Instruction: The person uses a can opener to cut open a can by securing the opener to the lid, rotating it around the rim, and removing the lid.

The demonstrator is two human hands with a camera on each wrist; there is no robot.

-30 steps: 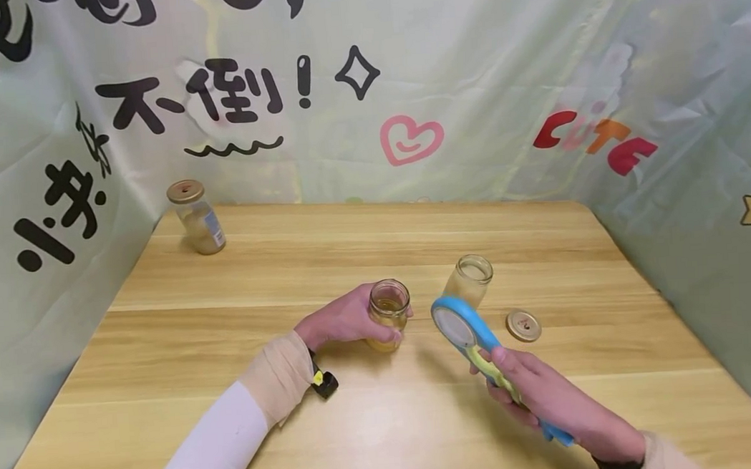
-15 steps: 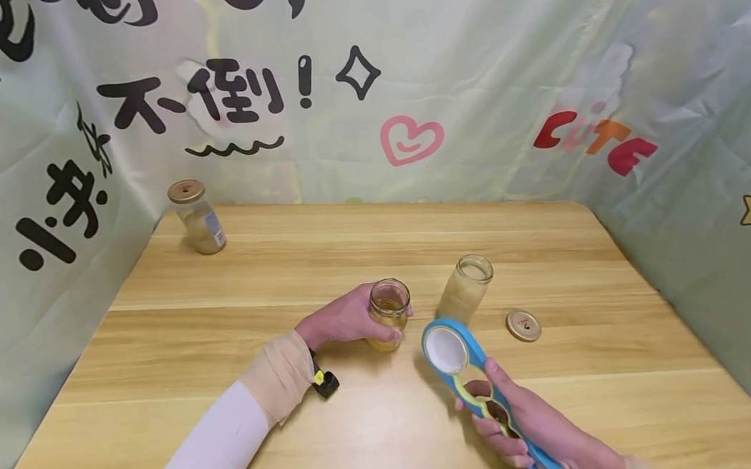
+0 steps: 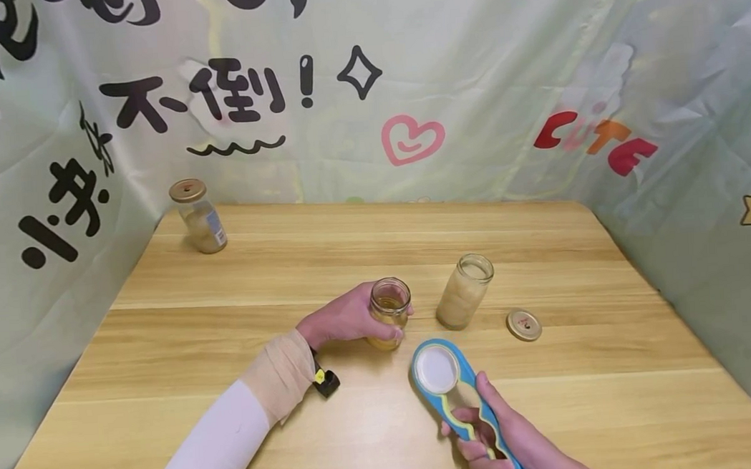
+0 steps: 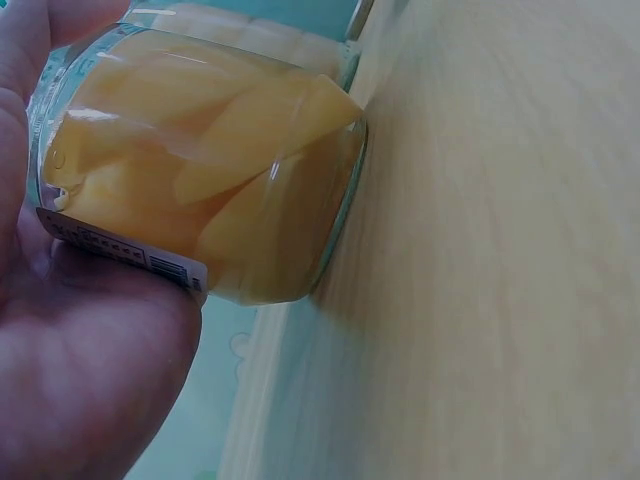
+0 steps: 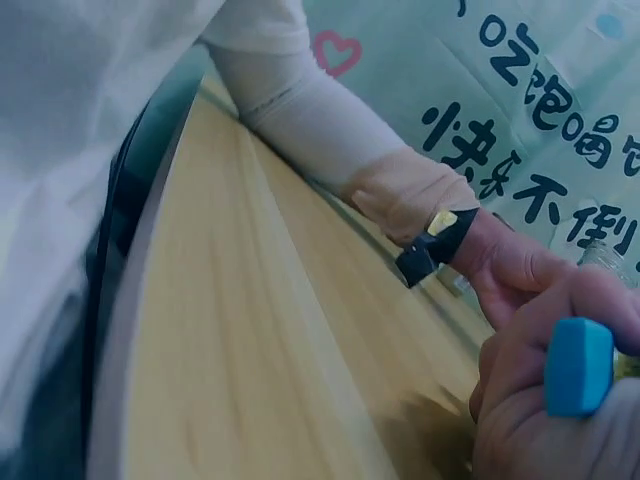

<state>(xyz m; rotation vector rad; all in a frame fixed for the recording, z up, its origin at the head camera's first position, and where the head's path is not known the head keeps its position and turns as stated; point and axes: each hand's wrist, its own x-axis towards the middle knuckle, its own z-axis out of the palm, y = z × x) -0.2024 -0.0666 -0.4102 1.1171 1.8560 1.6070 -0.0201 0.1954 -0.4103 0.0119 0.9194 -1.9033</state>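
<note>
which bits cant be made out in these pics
Left wrist view: printed label on clear glass jar of orange pieces; text too small and dim.
Head view: lower part of blue-and-yellow ring-headed tool; partly covered by right grip, cut off by bottom edge.
Head view: round gold lid; markings too small.

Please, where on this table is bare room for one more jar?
Free: table right of the loose lid; the back, right of the closed jar; the left, between that jar and the left sleeve. Crowded: around the left hand, held jar, other open jar and opener.
</note>
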